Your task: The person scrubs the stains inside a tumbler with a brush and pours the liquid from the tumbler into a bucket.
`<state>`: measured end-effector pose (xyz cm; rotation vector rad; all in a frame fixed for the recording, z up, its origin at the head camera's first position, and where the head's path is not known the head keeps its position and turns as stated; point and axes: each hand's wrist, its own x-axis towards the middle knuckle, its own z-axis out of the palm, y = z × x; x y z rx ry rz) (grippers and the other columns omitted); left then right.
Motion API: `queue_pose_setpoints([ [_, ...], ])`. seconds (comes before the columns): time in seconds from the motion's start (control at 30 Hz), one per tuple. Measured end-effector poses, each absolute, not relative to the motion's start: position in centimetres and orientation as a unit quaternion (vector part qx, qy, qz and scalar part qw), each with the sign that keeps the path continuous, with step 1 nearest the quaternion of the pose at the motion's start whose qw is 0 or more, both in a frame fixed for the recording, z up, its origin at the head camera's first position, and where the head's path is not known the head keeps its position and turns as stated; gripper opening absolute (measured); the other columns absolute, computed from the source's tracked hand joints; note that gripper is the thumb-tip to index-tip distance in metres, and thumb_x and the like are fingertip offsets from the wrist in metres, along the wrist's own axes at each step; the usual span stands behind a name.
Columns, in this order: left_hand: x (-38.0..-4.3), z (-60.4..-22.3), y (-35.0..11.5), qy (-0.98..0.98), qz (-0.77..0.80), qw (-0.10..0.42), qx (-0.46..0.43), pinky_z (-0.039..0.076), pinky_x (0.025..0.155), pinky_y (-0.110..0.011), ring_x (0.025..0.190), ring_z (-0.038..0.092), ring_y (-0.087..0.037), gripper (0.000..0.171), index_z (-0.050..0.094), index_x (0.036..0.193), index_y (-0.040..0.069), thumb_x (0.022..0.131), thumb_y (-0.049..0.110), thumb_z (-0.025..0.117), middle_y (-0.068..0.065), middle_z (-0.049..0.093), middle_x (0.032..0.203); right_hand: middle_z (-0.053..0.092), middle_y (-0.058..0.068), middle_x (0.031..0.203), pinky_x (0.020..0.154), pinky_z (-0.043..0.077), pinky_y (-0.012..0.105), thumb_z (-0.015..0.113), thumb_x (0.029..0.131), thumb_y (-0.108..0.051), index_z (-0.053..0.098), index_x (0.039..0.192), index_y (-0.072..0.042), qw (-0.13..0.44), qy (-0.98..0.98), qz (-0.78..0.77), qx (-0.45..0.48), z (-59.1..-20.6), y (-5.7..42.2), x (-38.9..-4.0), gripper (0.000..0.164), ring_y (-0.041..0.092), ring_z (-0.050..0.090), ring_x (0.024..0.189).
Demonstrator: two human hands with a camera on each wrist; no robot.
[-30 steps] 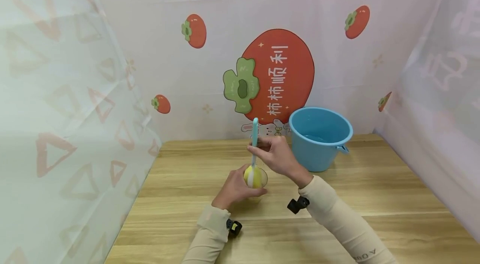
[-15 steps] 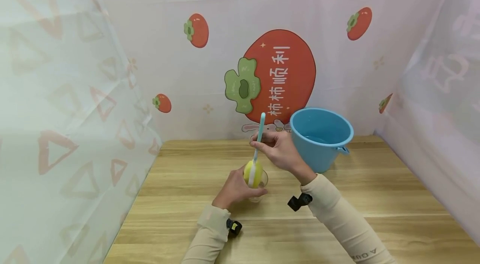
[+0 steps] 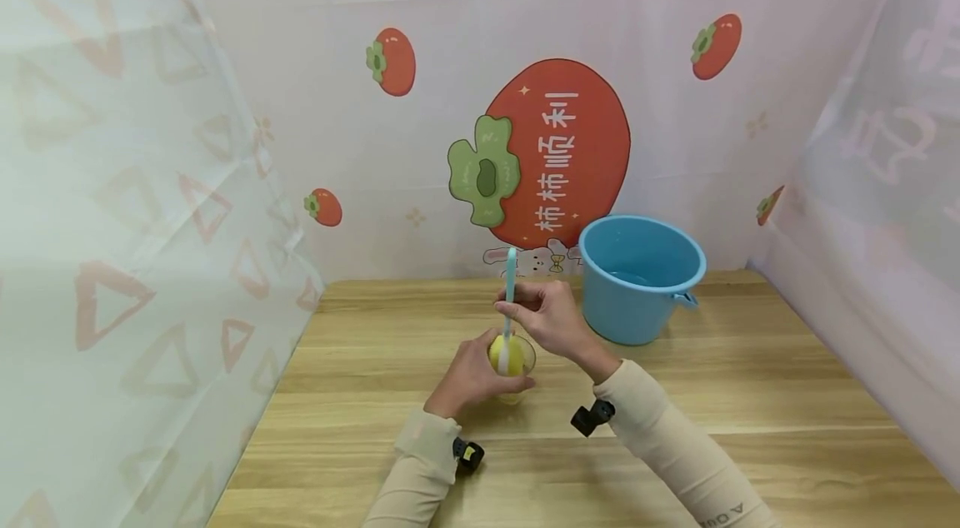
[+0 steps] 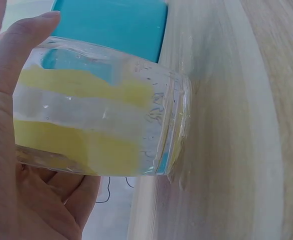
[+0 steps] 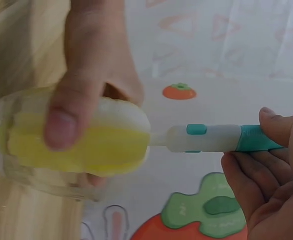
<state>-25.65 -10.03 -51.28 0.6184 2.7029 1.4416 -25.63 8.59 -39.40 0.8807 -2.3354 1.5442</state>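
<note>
My left hand (image 3: 468, 378) grips a clear glass cup (image 4: 159, 115) with thumb and fingers around its side. The cup stands upright at the table surface, and wet marks show near its base in the left wrist view. Inside it sits the yellow and white sponge head of a cup brush (image 5: 206, 139), with the top of the sponge sticking out past the rim. Above the cup, my right hand (image 3: 558, 320) pinches the brush's teal and white handle between thumb and fingers. The handle points nearly straight up in the head view.
A blue bucket (image 3: 633, 316) with a side handle stands at the back of the wooden table (image 3: 360, 428), just right of my right hand. Behind it hangs a white backdrop (image 3: 420, 145) printed with persimmons. Similar sheets close off both sides.
The brush rose and leaned right half a second ago. Now it is lower and upright, with the sponge deeper in the cup. My left hand and the cup have stayed in place.
</note>
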Motion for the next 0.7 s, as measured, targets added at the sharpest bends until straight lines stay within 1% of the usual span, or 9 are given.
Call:
queue_pose_setpoints([
  [0.07,-25.7,-51.4,-10.0,0.865,0.461,0.006,0.196,0.054,0.064,-0.029,0.075,0.063,-0.011,0.064,0.063,0.122,0.025,0.074,0.054,0.093,0.005,0.068,0.089,0.082,0.011,0.101,0.082,0.064,0.030,0.077,0.097,-0.015,0.080,0.109,-0.005,0.117,-0.787,0.525,0.301,-38.6,8.9,-25.7,0.016,0.025,0.081,0.092],
  [0.2,-25.8,-51.3,-10.1,0.863,0.464,0.000,0.202,0.054,0.068,-0.029,0.079,0.063,-0.012,0.064,0.063,0.123,0.026,0.074,0.051,0.095,0.005,0.068,0.092,0.082,0.009,0.102,0.082,0.063,0.027,0.078,0.097,-0.014,0.080,0.109,-0.007,0.141,-0.779,0.531,0.301,-36.7,9.5,-25.9,0.015,0.017,0.080,0.091],
  [0.3,-25.8,-51.2,-10.1,0.862,0.464,0.000,0.204,0.054,0.070,-0.029,0.081,0.064,-0.011,0.062,0.063,0.122,0.027,0.074,0.050,0.095,0.006,0.068,0.094,0.082,0.008,0.102,0.082,0.063,0.027,0.078,0.097,-0.015,0.080,0.109,-0.009,0.148,-0.779,0.528,0.305,-35.9,9.7,-26.2,0.014,0.015,0.080,0.091],
  [0.43,-25.8,-51.2,-10.2,0.864,0.461,0.001,0.202,0.054,0.070,-0.029,0.082,0.064,-0.011,0.058,0.062,0.118,0.027,0.075,0.049,0.095,0.006,0.068,0.094,0.082,0.009,0.103,0.083,0.064,0.030,0.078,0.097,-0.015,0.080,0.110,-0.009,0.151,-0.781,0.521,0.309,-35.8,9.7,-26.3,0.015,0.018,0.081,0.091],
  [0.57,-25.8,-51.1,-10.1,0.864,0.462,0.003,0.202,0.055,0.071,-0.030,0.082,0.064,-0.012,0.057,0.063,0.118,0.027,0.076,0.047,0.095,0.005,0.068,0.094,0.082,0.010,0.102,0.083,0.065,0.034,0.079,0.096,-0.013,0.080,0.109,-0.008,0.159,-0.785,0.514,0.307,-36.3,9.4,-26.3,0.015,0.021,0.081,0.092],
  [0.7,-25.8,-51.1,-10.0,0.865,0.463,0.008,0.195,0.054,0.071,-0.030,0.082,0.064,-0.012,0.060,0.063,0.121,0.025,0.075,0.048,0.095,0.005,0.068,0.094,0.082,0.010,0.100,0.083,0.065,0.037,0.079,0.096,-0.012,0.079,0.109,-0.004,0.156,-0.789,0.507,0.310,-37.4,9.1,-26.4,0.016,0.027,0.081,0.092],
])
